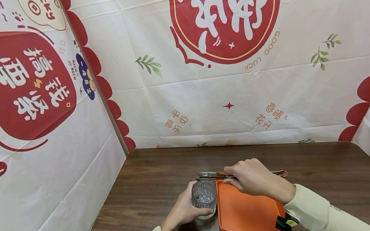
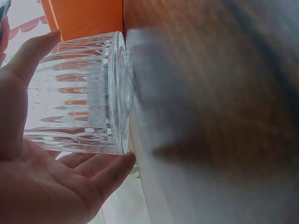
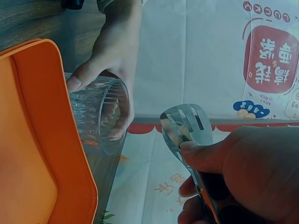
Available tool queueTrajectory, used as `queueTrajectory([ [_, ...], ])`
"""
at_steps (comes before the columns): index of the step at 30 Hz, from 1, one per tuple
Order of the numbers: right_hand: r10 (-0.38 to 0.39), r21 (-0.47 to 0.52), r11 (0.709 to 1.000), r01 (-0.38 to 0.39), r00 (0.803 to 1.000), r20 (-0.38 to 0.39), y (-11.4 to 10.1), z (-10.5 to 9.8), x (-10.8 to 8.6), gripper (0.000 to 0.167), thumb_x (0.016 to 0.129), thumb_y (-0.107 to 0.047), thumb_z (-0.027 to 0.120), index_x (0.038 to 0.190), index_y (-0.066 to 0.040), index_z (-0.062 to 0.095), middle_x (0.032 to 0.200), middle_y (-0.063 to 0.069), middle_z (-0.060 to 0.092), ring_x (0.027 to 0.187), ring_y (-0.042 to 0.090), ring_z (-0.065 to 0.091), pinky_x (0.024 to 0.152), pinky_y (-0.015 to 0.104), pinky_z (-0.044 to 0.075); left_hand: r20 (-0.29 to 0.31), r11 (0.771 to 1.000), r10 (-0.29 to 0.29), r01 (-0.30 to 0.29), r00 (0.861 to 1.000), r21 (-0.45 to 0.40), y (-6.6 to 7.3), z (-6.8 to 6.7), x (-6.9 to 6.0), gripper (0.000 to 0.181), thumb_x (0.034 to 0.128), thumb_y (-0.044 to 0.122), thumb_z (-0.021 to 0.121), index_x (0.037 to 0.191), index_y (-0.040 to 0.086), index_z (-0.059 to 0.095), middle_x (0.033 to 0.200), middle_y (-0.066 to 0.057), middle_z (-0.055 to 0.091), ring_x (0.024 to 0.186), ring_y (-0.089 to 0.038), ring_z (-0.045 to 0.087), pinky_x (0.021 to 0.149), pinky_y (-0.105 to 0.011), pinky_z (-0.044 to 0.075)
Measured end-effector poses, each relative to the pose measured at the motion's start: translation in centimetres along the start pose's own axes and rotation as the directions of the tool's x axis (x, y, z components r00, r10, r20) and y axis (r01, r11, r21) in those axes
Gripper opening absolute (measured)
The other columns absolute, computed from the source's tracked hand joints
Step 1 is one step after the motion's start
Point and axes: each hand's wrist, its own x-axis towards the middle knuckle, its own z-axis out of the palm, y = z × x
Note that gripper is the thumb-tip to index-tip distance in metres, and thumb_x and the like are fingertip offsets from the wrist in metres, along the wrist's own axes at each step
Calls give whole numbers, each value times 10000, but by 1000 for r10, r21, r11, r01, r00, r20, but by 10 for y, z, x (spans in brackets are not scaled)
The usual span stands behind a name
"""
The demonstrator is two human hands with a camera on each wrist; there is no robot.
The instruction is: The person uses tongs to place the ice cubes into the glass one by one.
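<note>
A clear ribbed drinking glass (image 1: 203, 196) stands upright beside the orange tray's left wall. My left hand (image 1: 183, 208) grips it, thumb on the near side and fingers around the far side. In the left wrist view the base of the glass (image 2: 110, 93) is at the tabletop; whether it touches is hard to tell. My right hand (image 1: 252, 178) holds metal tongs (image 1: 209, 175) above the tray's far edge, their heads pointing left over the far rim of the glass. The right wrist view shows the slotted head of the tongs (image 3: 189, 123), with my thumb pressed along one arm.
A shallow orange tray (image 1: 250, 211) with raised walls lies on the dark wood table (image 1: 126, 206), right of the glass. A black clip-like piece with a yellow label (image 1: 286, 223) is by its near right corner. Printed white cloths (image 1: 201, 109) hang behind and at both sides.
</note>
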Motion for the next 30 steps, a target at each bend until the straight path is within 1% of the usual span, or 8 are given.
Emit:
queueTrajectory([
  [4,-1,6,1000,1,1000,1,0,0,0,356,919,-334,697,698,-231,437,537,-138,318,445,2,299,445,211,215,2,1000,-3,3,1000,1,0,0,0,934,671,424,908,1404,147,402,1188,-61,631,1034,-216,607,870,-378,494],
  [10,-1,25,1000,1,1000,8,0,0,-1,348,917,-354,697,709,-231,446,543,-146,324,446,-4,297,443,207,212,3,1000,-22,22,1000,6,1,1,0,967,667,433,907,1427,144,384,1191,-57,625,1038,-218,602,875,-380,491],
  [15,15,38,999,-15,1000,25,0,-1,-3,338,918,-370,693,724,-231,454,544,-145,328,442,-3,296,441,207,208,8,1000,-26,26,1000,6,0,1,1,961,666,441,906,1424,163,387,1182,-53,631,1031,-200,603,873,-376,492],
  [17,24,35,999,-25,999,35,1,-2,-4,321,919,-381,690,740,-233,468,549,-148,345,444,-4,309,439,210,225,11,1000,-27,27,1000,3,0,1,1,961,665,438,907,1425,166,387,1180,-51,632,1031,-195,604,877,-379,492],
  [20,39,30,999,-40,998,50,3,-2,-6,285,917,-398,688,778,-230,504,568,-153,401,458,-4,348,438,220,267,10,1000,-23,23,1000,-3,-1,1,1,951,662,432,911,1419,177,394,1176,-47,635,1033,-199,606,880,-383,490],
  [24,62,25,998,-64,996,67,6,-4,-9,246,906,-424,691,874,-203,590,640,-139,538,491,1,428,455,237,339,3,1000,-19,19,1000,1,-1,1,1,925,655,427,916,1395,199,411,1155,-32,642,1017,-194,612,867,-375,492],
  [27,96,12,995,-97,992,81,10,-5,-13,281,894,-436,699,972,-172,645,724,-103,634,527,17,498,481,248,392,0,1000,-16,16,1000,4,-1,2,1,907,653,420,918,1380,207,421,1141,-25,645,1004,-191,615,856,-366,494],
  [30,132,-7,991,-132,987,93,15,-7,-19,352,881,-449,706,1054,-144,670,792,-65,689,570,54,568,507,267,437,-1,1000,-12,12,1000,7,-2,2,1,900,650,418,918,1373,204,427,1140,-25,646,1005,-196,618,857,-363,496],
])
